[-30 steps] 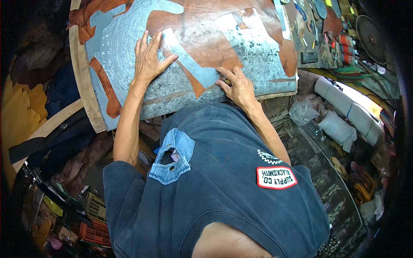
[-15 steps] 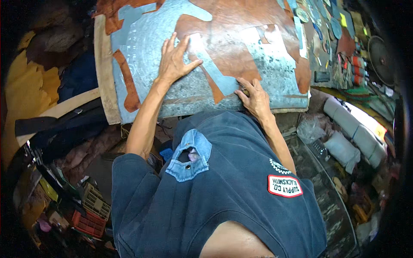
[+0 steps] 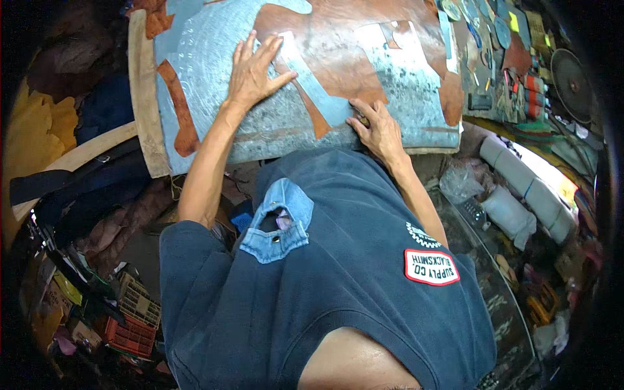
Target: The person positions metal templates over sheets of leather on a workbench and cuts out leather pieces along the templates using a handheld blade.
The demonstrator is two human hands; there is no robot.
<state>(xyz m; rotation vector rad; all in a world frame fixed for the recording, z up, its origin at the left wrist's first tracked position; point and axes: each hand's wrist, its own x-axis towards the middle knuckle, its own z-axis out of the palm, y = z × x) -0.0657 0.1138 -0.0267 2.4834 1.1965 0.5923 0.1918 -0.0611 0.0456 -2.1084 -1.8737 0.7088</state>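
Note:
A brown leather piece (image 3: 344,49) lies spread on a scratched grey-blue cutting board (image 3: 208,65) on the bench. My left hand (image 3: 255,70) rests flat on the board at the leather's left edge, fingers spread. At the leather's lower edge near the front of the board sits my right hand (image 3: 376,129), fingers curled over a small tool whose shape I cannot make out. A pale blue strip (image 3: 318,84) runs diagonally between the two hands.
Hand tools and small parts (image 3: 513,71) crowd the bench's right end. White rolls (image 3: 520,182) lie lower right. Yellow hide (image 3: 32,130) and dark straps (image 3: 78,175) sit at left, with orange crates (image 3: 130,325) below. A wooden edge (image 3: 142,97) borders the board's left side.
The view has shifted so the board sits further right and higher. My left hand stays flat on the board; my right hand has moved slightly left along the leather's lower edge.

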